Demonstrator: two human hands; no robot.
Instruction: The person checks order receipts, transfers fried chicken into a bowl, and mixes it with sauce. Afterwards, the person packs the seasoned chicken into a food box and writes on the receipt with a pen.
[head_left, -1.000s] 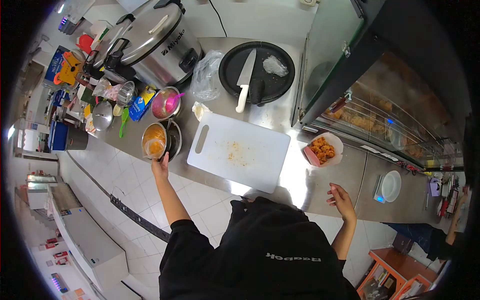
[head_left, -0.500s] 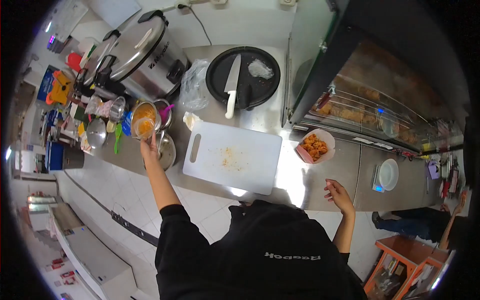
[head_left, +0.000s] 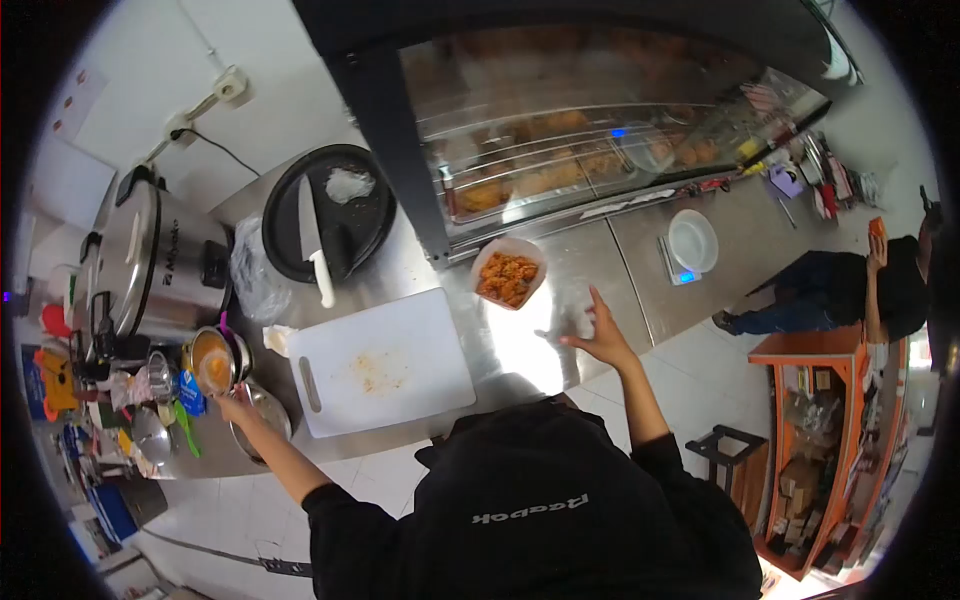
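Note:
My left hand (head_left: 236,405) is closed on what looks like a small clear cup (head_left: 214,374), held over a metal bowl (head_left: 206,335) of orange crumbly or saucy food. Blur leaves the cup's contents unclear. Out over the counter's front edge, my right hand (head_left: 606,338) is open, thumb and fingers apart, touching nothing. Nearest to it stands a paper carton (head_left: 538,262) filled with reddish-orange coated pieces (head_left: 505,280). Between my hands lies a white cutting board (head_left: 425,345) with crumbs scattered on it.
A white-handled knife (head_left: 310,225) rests on a round black tray (head_left: 283,240) behind the board. Large steel cookers (head_left: 165,270) stand left. A glass display case (head_left: 560,150) fills the back right. A scale (head_left: 676,262) carries a white bowl (head_left: 694,240). Another person (head_left: 850,285) stands far right.
My view has swung to the right. My right hand has risen toward the carton and its fingers have spread. My left hand stays at the bowl with the cup.

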